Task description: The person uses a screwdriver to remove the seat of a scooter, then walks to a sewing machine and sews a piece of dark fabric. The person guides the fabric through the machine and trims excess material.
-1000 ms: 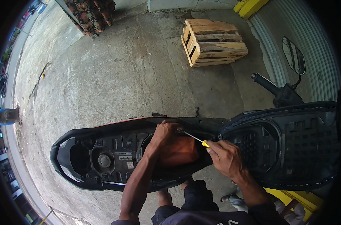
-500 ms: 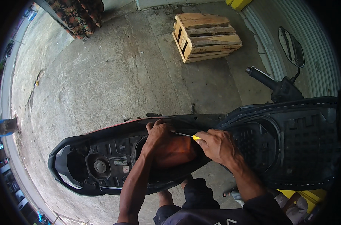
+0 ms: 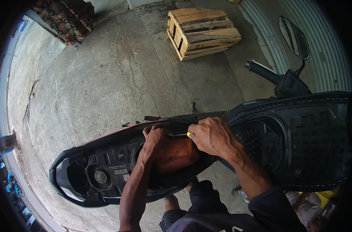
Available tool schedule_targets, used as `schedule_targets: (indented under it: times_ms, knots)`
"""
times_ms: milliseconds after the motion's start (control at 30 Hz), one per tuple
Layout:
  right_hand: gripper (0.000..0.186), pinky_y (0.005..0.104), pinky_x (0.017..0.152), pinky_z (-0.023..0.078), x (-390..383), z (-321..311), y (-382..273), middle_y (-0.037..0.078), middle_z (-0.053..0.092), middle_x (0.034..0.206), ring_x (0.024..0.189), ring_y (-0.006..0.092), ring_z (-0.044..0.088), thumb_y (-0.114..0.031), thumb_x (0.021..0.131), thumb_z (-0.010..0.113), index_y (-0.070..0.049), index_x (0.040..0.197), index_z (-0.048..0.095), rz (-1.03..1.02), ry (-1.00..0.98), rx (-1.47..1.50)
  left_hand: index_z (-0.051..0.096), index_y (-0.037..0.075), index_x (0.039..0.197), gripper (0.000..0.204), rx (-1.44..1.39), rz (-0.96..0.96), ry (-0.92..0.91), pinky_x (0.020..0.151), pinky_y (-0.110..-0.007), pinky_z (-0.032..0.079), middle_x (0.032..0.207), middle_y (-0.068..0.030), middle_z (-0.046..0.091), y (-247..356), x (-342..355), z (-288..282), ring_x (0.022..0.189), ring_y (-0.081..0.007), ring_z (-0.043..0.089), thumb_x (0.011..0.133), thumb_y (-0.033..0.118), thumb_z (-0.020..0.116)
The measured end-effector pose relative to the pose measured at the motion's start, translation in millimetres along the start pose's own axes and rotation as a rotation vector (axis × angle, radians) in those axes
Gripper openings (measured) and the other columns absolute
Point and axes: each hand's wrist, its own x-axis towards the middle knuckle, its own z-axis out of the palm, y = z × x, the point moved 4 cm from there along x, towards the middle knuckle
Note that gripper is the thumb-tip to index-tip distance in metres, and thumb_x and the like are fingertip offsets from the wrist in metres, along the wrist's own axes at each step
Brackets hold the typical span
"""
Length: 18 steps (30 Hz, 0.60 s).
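Note:
Below me a scooter (image 3: pixel 106 152) has its seat (image 3: pixel 319 131) flipped up to the right. An orange-brown surface (image 3: pixel 178 154) shows inside its open storage compartment. My right hand (image 3: pixel 212 135) is wrapped round the yellow handle of a screwdriver (image 3: pixel 180 135), most of which it covers. The metal shaft points left along the compartment's far side. At the shaft's tip, my left hand (image 3: pixel 156 140) is bent closed against the far rim. Its fingers hide the tip and whatever they press on.
A wooden crate (image 3: pixel 205 33) stands on the concrete floor (image 3: pixel 94 81) beyond the scooter. The handlebar grip (image 3: pixel 263 71) and mirror (image 3: pixel 294 38) rise at the right, before a ribbed metal shutter (image 3: pixel 327 50). Patterned cloth (image 3: pixel 67 19) hangs at the far left. Another person's hand (image 3: pixel 301 199) shows at lower right.
The view has shifted a little. My right hand has come closer to my left and now covers more of the yellow handle. My left hand stays by the screwdriver's tip.

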Motion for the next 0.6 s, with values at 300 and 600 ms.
schedule_targets:
  times_ms: [300, 600]
  knots:
    - [0.013, 0.0491, 0.073, 0.061, 6, 3, -10, 0.019, 0.074, 0.079, 0.077, 0.0390, 0.076, -0.015, 0.091, 0.071, -0.003, 0.088, 0.076, 0.010, -0.018, -0.050, 0.078, 0.035, 0.127, 0.033, 0.068, 0.092, -0.064, 0.120, -0.060, 0.020, 0.146, -0.0022, 0.067, 2, -7, -16, 0.149, -0.0244, 0.048, 0.101, 0.027, 0.061]
    - [0.014, 0.0495, 0.072, 0.061, 10, -1, -30, 0.022, 0.073, 0.078, 0.076, 0.0406, 0.076, -0.015, 0.090, 0.070, -0.002, 0.086, 0.076, -0.038, 0.003, -0.122, 0.067, 0.032, 0.143, 0.046, 0.034, 0.278, -0.107, 0.123, -0.060, 0.017, 0.148, -0.0002, 0.064, 0, -19, -27, 0.149, -0.0260, 0.045, 0.098, 0.023, 0.069]
